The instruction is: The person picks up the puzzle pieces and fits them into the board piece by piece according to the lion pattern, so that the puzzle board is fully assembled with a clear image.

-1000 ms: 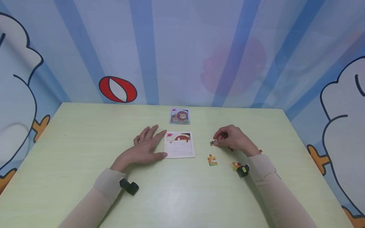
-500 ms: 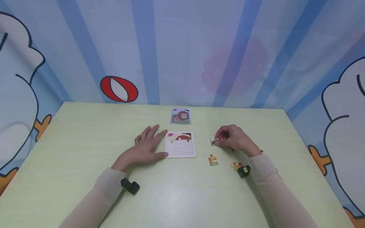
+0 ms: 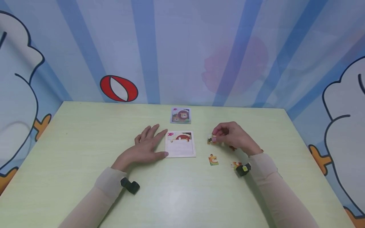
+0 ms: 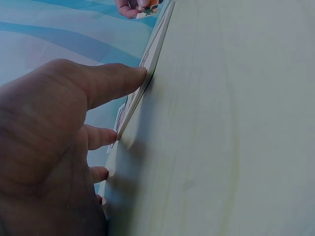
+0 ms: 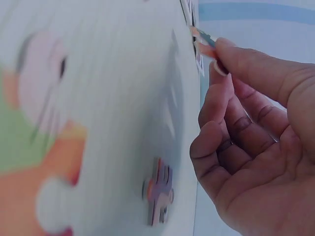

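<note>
A white puzzle tray [image 3: 181, 151] lies mid-table, its upper part filled with joined pieces. My left hand [image 3: 144, 149] rests at the tray's left side with fingers spread; in the left wrist view the thumb [image 4: 118, 81] touches its edge. To the right, my right hand [image 3: 232, 137] pinches a puzzle piece [image 3: 209, 140] between thumb and index finger, and the right wrist view shows that piece [image 5: 209, 46] raised off the table, tilted. Below it on the table lies another puzzle piece [image 5: 160, 191].
A lion picture card [image 3: 181, 115] lies behind the tray. Loose puzzle pieces lie on the right: an orange and green piece [image 3: 213, 159], another orange piece [image 3: 236, 165] partly behind the wrist camera [image 3: 243, 170], and a reddish piece [image 3: 233, 148] under the right hand.
My right hand has shifted slightly left and up with the pinched puzzle piece. The left hand stays at the tray's edge.
</note>
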### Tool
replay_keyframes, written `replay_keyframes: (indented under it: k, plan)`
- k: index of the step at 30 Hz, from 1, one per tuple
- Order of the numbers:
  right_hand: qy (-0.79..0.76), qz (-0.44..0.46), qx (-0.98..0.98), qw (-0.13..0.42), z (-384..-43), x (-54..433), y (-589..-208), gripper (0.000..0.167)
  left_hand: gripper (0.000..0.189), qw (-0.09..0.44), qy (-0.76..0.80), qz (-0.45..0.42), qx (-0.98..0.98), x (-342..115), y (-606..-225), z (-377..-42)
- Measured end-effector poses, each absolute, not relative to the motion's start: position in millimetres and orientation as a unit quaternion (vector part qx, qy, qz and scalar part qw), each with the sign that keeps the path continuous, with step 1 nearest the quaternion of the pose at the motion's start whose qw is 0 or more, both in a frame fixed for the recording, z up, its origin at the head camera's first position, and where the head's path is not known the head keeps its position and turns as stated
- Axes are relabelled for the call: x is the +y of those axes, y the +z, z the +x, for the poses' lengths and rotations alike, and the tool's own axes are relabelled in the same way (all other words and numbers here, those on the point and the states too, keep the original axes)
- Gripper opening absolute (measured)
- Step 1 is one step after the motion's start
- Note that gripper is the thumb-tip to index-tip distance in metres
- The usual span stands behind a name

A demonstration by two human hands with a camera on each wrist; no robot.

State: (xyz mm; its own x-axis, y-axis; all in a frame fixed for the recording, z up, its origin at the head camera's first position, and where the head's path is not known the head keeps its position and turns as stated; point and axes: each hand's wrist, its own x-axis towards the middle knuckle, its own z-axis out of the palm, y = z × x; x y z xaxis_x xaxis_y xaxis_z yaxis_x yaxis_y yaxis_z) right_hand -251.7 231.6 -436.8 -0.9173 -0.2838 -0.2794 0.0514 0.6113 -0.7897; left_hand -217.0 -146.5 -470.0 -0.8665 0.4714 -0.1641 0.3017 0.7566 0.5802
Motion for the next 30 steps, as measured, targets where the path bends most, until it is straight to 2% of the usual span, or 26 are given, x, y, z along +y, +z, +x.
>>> replay_keyframes:
  k: [9, 30]
  plan:
    - [-0.443, -0.049, 0.872, 0.201, -250, 221, -432, 0.023, 0.091, 0.154, 0.266, 0.203, 0.930, -146, -471, -218]
    - [-0.466, -0.109, 0.856, 0.196, -256, 188, -432, 0.020, 0.091, 0.154, 0.265, 0.204, 0.930, -145, -470, -218]
